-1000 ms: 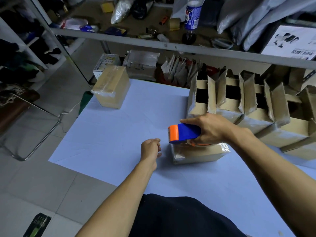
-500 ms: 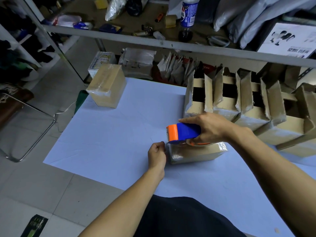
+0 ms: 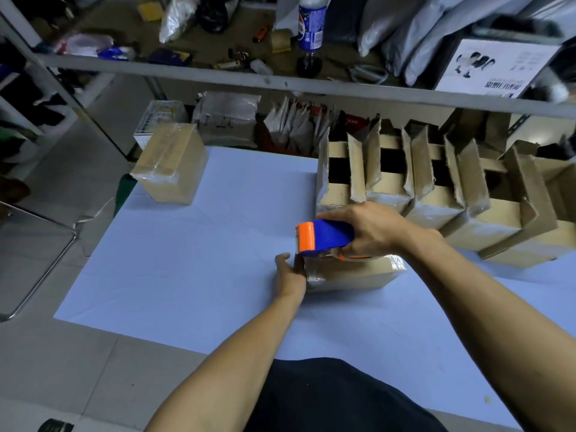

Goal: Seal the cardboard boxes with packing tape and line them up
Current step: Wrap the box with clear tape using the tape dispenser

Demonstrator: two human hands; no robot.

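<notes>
At the centre of the frame a closed cardboard box [image 3: 352, 272] lies on a pale blue sheet [image 3: 193, 254] spread over the tiled floor. The right hand [image 3: 367, 232] grips a blue and orange tape dispenser [image 3: 324, 238] on top of that box, its fingers wrapped around the blue body and the orange nose pointing toward the left of the frame. The left hand [image 3: 291, 272] presses against the box's left end, just below the dispenser's nose, fingers held together against the shiny tape there; whether they pinch the tape end cannot be told. In the upper left part of the sheet a taped box [image 3: 170, 168] stands alone, well apart from the hands. Along the right side, behind the right hand, a row of open boxes [image 3: 420, 185] stands with flaps raised, touching one another and running toward the right edge of the frame. Across the top of the frame a cluttered metal shelf [image 3: 218, 74] carries a cola bottle [image 3: 310, 29], bags and small items. A dark garment [image 3: 336, 397] fills the bottom centre.
</notes>
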